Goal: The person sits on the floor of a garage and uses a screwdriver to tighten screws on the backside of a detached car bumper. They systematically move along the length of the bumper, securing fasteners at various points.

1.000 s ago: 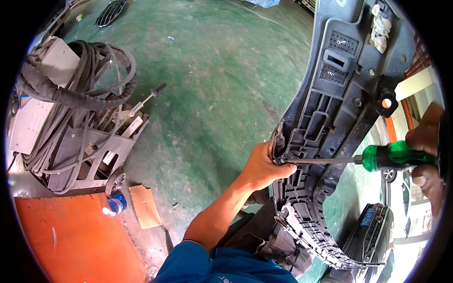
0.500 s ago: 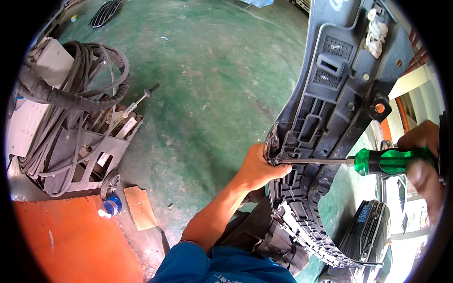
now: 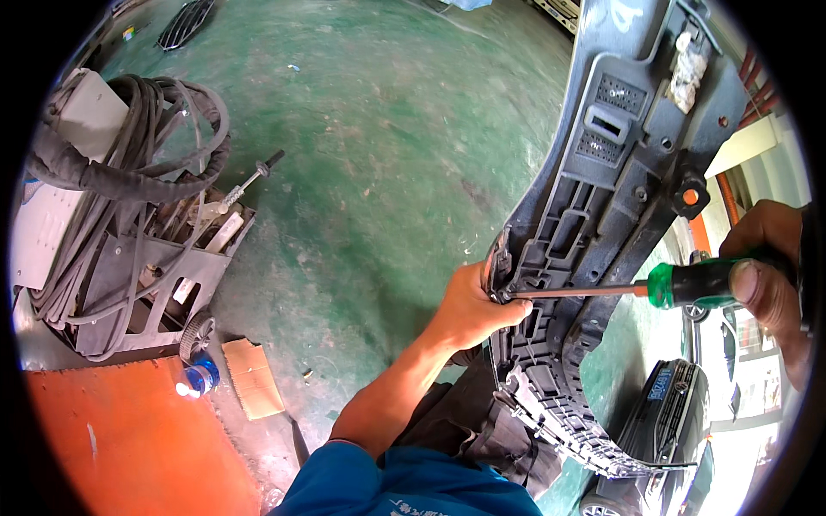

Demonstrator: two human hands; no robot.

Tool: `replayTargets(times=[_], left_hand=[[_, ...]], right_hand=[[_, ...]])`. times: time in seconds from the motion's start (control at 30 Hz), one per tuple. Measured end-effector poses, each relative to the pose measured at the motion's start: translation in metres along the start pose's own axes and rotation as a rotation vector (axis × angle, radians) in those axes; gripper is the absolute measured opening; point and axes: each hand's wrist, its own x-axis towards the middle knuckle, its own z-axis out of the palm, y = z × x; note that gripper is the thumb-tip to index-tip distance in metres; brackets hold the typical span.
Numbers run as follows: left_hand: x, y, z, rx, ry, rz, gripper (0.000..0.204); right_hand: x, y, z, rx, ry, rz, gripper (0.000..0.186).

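Note:
A long black moulded plastic panel [image 3: 564, 225], which looks like the back of a car bumper, stands upright in front of me on the right. My left hand [image 3: 473, 301] is closed around its left edge, with the thumb lying over the ribbed inner side. From the right, my right hand [image 3: 762, 297] grips a screwdriver [image 3: 684, 285] by its green and black handle. The long shaft runs level across the panel, and its tip meets the panel's edge beside my left thumb. What the tip sits on is too small to make out.
At left stands a machine cart [image 3: 120, 284] draped with thick hoses [image 3: 129, 175]. Before it are an orange panel [image 3: 129, 430], a blue-labelled bottle [image 3: 200, 377] and cardboard [image 3: 252, 378]. A dark car [image 3: 667, 421] is at lower right, a black grille [image 3: 185, 24] at far left.
The screwdriver's handle has turned in my right hand, showing more black and less green, and my fingers have shifted on it. The panel's upper part has moved slightly right. My left hand keeps its place.

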Motion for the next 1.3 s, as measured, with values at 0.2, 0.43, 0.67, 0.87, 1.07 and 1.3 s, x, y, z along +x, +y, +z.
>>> replayTargets(times=[0.2, 0.43, 0.67, 0.87, 1.07, 1.3], left_hand=[[-0.001, 0.008, -0.006, 0.026, 0.058, 0.019, 0.018], [0.0, 0.006, -0.002, -0.039, 0.047, -0.016, 0.014], [-0.002, 0.012, 0.0, -0.042, 0.051, 0.009, 0.016], [0.0, 0.005, -0.002, -0.012, 0.084, -0.001, 0.015], [-0.005, -0.006, 0.001, -0.004, 0.084, -0.012, 0.018], [-0.001, -0.001, 0.001, -0.065, 0.017, 0.012, 0.017]], right_hand=[[0.008, 0.004, -0.002, -0.008, -0.014, -0.048, 0.026], [0.008, 0.013, -0.005, -0.194, -0.077, -0.215, 0.02], [0.009, 0.003, -0.003, -0.014, -0.06, 0.011, 0.025], [0.013, 0.008, 0.002, -0.05, -0.057, -0.029, 0.032], [0.013, 0.009, 0.011, -0.018, -0.042, 0.043, 0.039], [0.01, 0.015, 0.016, -0.046, -0.022, 0.048, 0.048]])
